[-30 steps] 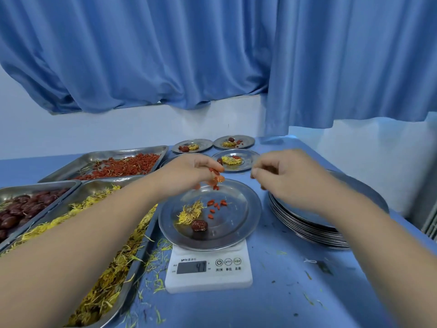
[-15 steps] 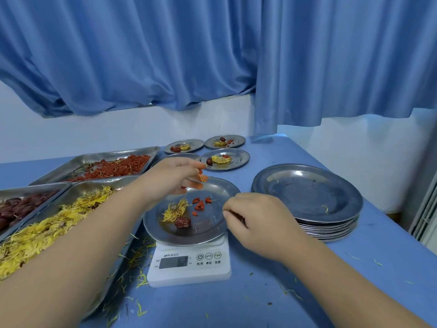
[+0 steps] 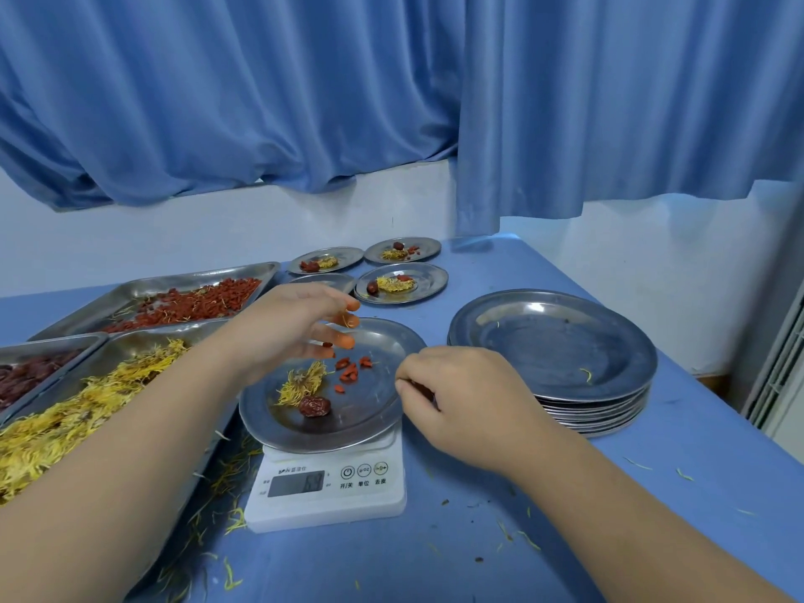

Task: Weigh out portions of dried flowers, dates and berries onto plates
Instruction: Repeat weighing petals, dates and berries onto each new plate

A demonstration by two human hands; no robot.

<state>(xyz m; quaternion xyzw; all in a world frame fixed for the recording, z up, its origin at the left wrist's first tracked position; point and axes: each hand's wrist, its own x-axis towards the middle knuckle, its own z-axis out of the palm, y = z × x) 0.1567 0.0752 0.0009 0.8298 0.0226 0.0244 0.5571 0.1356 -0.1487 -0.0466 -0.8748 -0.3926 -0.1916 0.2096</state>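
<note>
Two hands work over one plate (image 3: 370, 406) on a scale (image 3: 330, 511) at the front of the surface (image 3: 435, 559); the display digits are too blurred to read. Right hand (image 3: 470, 402) is at the plate's right rim, grip curled in; cannot tell if it pinches the rim or only sits beside it. Left hand (image 3: 291, 328) hovers over the plate's far side, grip spread, fingers nearly straight, one berry (image 3: 327, 344) at the fingertips.

On the plate: a flower (image 3: 302, 380), a date (image 3: 315, 406) touching it, and a few berries (image 3: 350, 372) loose just beside.

Step, as I judge it: topping up berries to weight, probably the last ingredient of this portion. Next move calls for reading the scale, adding or pulling single berries, then lifting the plate off level.

Left side, three trays:
- flower tray (image 3: 143, 341), nearest, heaped yellow
- date tray (image 3: 52, 341), beside it, mostly cut off
- berry tray (image 3: 143, 285), behind, thin red layer

Right side: stack (image 3: 552, 341) of bare plates, with a stray petal or two on top.

Far end: three filled plates (image 3: 430, 282), each with flower, date and berries. A fourth plate (image 3: 322, 278) sits behind the left hand, contents hidden.
</note>
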